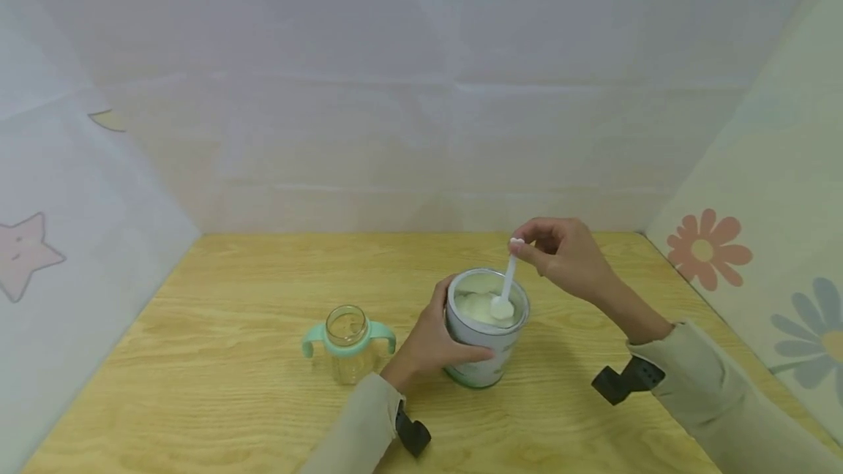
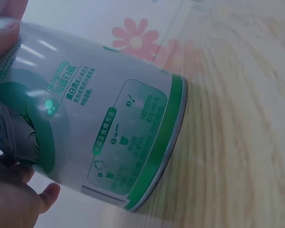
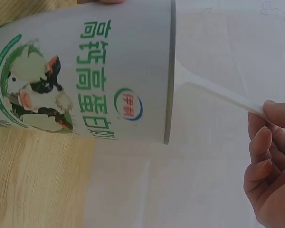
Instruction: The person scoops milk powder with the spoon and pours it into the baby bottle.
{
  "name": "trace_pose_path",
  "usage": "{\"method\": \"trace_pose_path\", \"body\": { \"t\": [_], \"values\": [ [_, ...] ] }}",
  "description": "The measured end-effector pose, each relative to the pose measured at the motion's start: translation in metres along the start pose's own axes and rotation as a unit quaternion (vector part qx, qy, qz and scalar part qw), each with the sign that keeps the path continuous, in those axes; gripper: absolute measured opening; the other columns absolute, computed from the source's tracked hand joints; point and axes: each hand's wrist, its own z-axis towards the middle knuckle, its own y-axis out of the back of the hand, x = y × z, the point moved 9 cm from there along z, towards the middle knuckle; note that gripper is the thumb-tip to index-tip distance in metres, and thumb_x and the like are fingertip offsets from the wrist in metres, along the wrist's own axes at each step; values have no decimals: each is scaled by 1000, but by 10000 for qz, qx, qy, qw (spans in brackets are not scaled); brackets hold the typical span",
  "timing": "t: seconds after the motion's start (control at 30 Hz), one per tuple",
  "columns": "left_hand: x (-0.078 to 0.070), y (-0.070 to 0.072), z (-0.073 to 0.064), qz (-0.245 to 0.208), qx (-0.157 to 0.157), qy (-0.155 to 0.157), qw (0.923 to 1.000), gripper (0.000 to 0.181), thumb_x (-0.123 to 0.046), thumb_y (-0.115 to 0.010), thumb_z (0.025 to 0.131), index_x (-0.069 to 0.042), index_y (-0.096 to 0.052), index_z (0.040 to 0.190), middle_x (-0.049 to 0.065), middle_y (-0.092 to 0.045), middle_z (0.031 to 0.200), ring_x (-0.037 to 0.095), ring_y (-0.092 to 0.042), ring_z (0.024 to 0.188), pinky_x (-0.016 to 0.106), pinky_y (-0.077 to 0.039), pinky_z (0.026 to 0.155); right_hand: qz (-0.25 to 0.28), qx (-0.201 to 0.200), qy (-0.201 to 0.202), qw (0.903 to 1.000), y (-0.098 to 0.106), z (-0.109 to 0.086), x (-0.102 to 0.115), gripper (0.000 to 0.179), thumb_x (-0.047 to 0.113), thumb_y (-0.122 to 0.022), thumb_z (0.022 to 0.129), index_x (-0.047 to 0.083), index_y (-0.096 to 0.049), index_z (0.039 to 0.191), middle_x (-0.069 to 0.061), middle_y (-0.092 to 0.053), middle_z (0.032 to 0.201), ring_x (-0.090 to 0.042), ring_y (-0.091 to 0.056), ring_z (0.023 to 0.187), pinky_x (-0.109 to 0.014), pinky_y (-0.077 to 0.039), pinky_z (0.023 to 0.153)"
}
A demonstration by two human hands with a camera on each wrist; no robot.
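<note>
My left hand grips the side of a white and green milk powder can, its thumb across the front. The can has no lid on, and pale powder shows inside. Between thumb and fingertips, my right hand pinches the top of the handle of a white scoop. The scoop's bowl is down at the powder, inside the rim. In the right wrist view the scoop's handle slants out of the can's mouth. Printed text and a green band mark the can in the left wrist view.
Left of the can stands a clear baby bottle with a mint green ring and two handles; its top is uncovered. Everything is on a wooden table. Pale cloth walls with printed flowers and a star surround its back and sides.
</note>
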Motion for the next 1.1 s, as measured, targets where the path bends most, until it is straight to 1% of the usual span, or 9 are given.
{"method": "trace_pose_path", "body": {
  "t": [0.1,0.23,0.4,0.53,0.67,0.77,0.87,0.97,1.1],
  "values": [
    [4,3,0,-137,210,96,9996,102,-25,-86,70,-26,-18,146,-1,-43,138,20,-45,123,46,-38,102,5,16,35,10000,-1,1,0,6,5,-65,89,0,-68,87,4,-52,56,-5,-40,43,-24,-35,39],
    [5,6,0,-331,408,7,9986,100,-28,-84,72,-23,-18,147,2,-41,139,22,-42,124,48,-36,103,40,29,66,10000,-5,3,0,6,5,-65,88,0,-68,87,4,-52,55,-6,-40,42,-24,-37,39],
    [5,7,-3,-249,511,-14,9984,102,-39,-82,73,-24,-15,149,2,-38,143,22,-40,127,49,-34,104,66,62,22,10000,-8,5,0,6,5,-65,88,0,-68,86,4,-52,55,-6,-41,43,-24,-36,39],
    [5,8,-7,-58,432,61,9990,105,-48,-79,72,-27,-12,150,0,-30,149,21,-33,135,51,-29,108,31,73,0,10000,-9,7,0,6,5,-65,88,0,-68,86,4,-51,54,-6,-40,43,-24,-35,39],
    [0,11,-10,213,268,43,9994,105,-49,-78,74,-23,-11,150,3,-23,153,24,-25,141,56,-24,111,-9,56,29,10000,-8,8,3,7,6,-65,89,0,-68,87,3,-50,55,-5,-40,43,-24,-34,39],
    [-6,14,-12,509,154,-23,9986,104,-48,-76,76,-19,-10,151,8,-20,154,31,-22,142,60,-26,110,-30,37,66,10000,-7,9,4,8,7,-64,90,1,-68,87,4,-51,56,-5,-40,43,-24,-35,39],
    [-13,18,-14,743,83,-51,9972,103,-47,-76,77,-18,-10,151,10,-18,154,34,-21,142,60,-28,108,-30,39,83,10000,-6,9,5,8,7,-64,90,1,-68,87,3,-52,58,-6,-40,43,-24,-36,40],
    [-19,23,-16,911,39,-80,9958,101,-45,-76,78,-18,-11,151,9,-19,154,31,-20,142,59,-29,108,-54,53,74,9999,-5,10,4,9,7,-63,90,0,-68,87,2,-53,58,-6,-41,43,-24,-36,41],
    [-27,29,-18,1090,-19,-136,9939,101,-41,-77,78,-14,-13,151,8,-22,153,29,-21,141,58,-29,108,-91,78,6,9999,-4,11,3,11,9,-64,91,0,-68,87,0,-54,59,-8,-43,43,-25,-38,42]
  ]
}}
